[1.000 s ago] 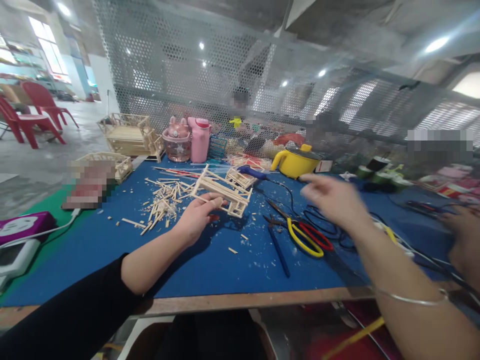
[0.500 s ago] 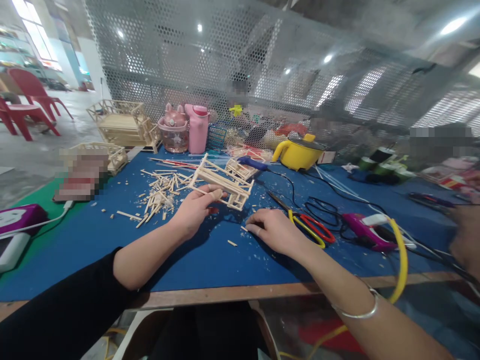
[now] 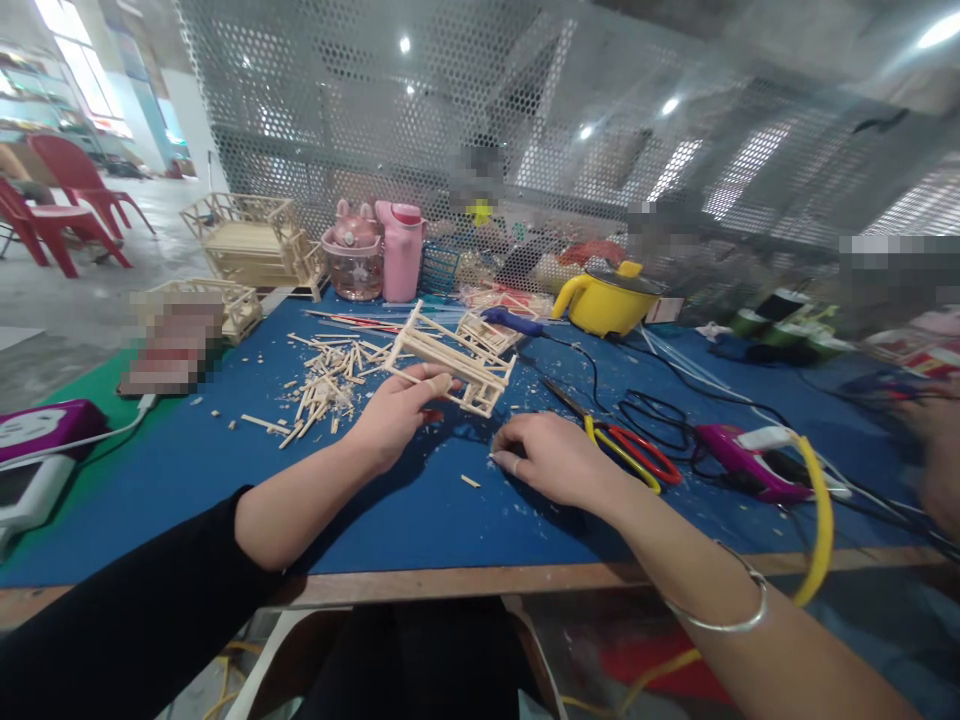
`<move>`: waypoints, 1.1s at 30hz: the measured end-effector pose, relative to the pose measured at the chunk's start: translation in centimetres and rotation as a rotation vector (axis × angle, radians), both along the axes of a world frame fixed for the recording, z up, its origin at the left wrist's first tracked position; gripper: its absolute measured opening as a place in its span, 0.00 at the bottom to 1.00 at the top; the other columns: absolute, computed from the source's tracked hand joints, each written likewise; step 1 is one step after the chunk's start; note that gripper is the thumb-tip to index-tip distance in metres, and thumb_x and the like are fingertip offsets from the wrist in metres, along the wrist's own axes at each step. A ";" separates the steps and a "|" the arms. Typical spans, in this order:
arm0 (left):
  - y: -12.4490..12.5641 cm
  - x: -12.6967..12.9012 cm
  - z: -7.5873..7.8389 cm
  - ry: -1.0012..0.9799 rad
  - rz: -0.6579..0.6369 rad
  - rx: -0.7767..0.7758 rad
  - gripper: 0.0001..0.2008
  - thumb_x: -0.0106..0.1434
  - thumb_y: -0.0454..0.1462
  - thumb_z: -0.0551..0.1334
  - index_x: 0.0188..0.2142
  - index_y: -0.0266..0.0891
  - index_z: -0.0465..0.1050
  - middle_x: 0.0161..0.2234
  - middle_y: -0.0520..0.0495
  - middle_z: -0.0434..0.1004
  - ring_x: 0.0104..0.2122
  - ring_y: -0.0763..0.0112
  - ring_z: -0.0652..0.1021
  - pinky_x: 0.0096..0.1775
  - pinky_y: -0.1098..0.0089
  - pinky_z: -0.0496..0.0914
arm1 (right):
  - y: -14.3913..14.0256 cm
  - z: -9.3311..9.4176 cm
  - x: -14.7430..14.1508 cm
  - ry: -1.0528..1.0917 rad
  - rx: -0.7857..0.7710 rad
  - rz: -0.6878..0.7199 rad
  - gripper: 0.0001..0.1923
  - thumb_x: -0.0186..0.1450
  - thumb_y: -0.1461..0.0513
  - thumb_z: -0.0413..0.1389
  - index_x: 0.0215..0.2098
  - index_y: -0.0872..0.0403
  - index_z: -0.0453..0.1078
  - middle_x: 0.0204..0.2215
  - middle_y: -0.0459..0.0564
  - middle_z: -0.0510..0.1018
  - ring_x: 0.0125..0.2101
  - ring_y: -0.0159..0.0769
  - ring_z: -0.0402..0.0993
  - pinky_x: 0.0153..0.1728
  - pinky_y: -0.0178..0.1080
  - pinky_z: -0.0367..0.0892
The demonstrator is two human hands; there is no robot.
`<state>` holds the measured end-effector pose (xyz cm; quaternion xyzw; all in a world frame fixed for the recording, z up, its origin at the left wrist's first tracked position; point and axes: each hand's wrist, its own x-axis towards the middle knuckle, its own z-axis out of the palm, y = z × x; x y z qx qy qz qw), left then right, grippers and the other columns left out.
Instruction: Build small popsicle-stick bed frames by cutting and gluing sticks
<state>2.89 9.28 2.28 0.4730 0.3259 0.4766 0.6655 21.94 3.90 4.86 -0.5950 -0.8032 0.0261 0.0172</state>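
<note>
Left to right: a loose pile of wooden sticks (image 3: 326, 375) on the blue surface (image 3: 187, 480). Left hand (image 3: 394, 415) raised just above the surface, fingers grasping the small stick frame (image 3: 454, 362), as half a second ago. Right hand (image 3: 551, 460) now lowered onto the surface just right of the frame, apart from it; fingers curled at a tiny stick bit, grip not clear. Further right, scissors (image 3: 626, 452), then a pink glue gun (image 3: 739, 460).

Left hand (image 3: 394, 420) gripping wooden stick frame (image 3: 450, 362); right hand (image 3: 551, 460) fingertips down on blue mat (image 3: 420, 510).
</note>
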 end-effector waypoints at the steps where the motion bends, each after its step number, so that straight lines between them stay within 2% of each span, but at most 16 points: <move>1: 0.0 0.0 0.0 -0.001 0.004 -0.001 0.14 0.52 0.44 0.68 0.35 0.39 0.73 0.36 0.48 0.78 0.35 0.72 0.74 0.33 0.73 0.65 | 0.0 0.1 0.1 -0.004 -0.005 0.003 0.08 0.60 0.61 0.55 0.30 0.49 0.77 0.33 0.47 0.81 0.33 0.39 0.75 0.32 0.37 0.62; 5: 0.0 0.0 0.0 -0.007 0.005 0.001 0.13 0.52 0.43 0.68 0.35 0.39 0.74 0.36 0.48 0.78 0.35 0.72 0.74 0.33 0.73 0.65 | -0.1 1.4 0.3 0.132 0.043 0.000 0.08 0.61 0.61 0.54 0.31 0.50 0.77 0.33 0.47 0.81 0.33 0.36 0.75 0.33 0.35 0.63; 8: 0.0 0.1 0.0 -0.007 -0.008 0.009 0.13 0.53 0.43 0.67 0.35 0.38 0.73 0.35 0.48 0.77 0.34 0.72 0.74 0.32 0.73 0.65 | -0.1 2.8 0.2 0.319 0.215 -0.058 0.09 0.62 0.60 0.54 0.31 0.51 0.76 0.32 0.45 0.81 0.31 0.33 0.74 0.33 0.34 0.63; 11: -0.1 0.1 0.0 -0.010 -0.005 0.003 0.10 0.54 0.41 0.66 0.34 0.38 0.73 0.33 0.48 0.76 0.33 0.73 0.73 0.32 0.74 0.65 | 0.3 3.3 -0.5 0.399 0.391 -0.065 0.08 0.62 0.60 0.54 0.31 0.52 0.76 0.31 0.46 0.80 0.29 0.32 0.72 0.32 0.34 0.63; 17: -0.3 0.1 0.0 -0.024 -0.013 0.016 0.10 0.54 0.40 0.66 0.35 0.38 0.73 0.33 0.48 0.76 0.32 0.73 0.73 0.31 0.74 0.64 | 1.1 1.8 -2.2 0.376 0.560 0.028 0.08 0.63 0.62 0.53 0.31 0.52 0.75 0.31 0.47 0.79 0.32 0.34 0.73 0.36 0.35 0.63; 24: -0.3 0.1 0.1 -0.033 -0.022 0.004 0.09 0.54 0.39 0.65 0.34 0.38 0.73 0.32 0.48 0.76 0.32 0.73 0.74 0.32 0.73 0.64 | 1.3 0.8 -2.2 0.254 0.662 0.077 0.10 0.65 0.62 0.51 0.31 0.52 0.74 0.31 0.48 0.79 0.35 0.36 0.72 0.39 0.36 0.62; 33: -0.2 0.1 -0.1 -0.036 -0.027 0.016 0.09 0.55 0.39 0.65 0.34 0.38 0.73 0.33 0.48 0.77 0.33 0.72 0.73 0.32 0.73 0.64 | 1.3 0.4 -2.3 0.202 0.692 0.119 0.11 0.65 0.61 0.51 0.29 0.52 0.74 0.29 0.48 0.79 0.34 0.37 0.71 0.38 0.37 0.62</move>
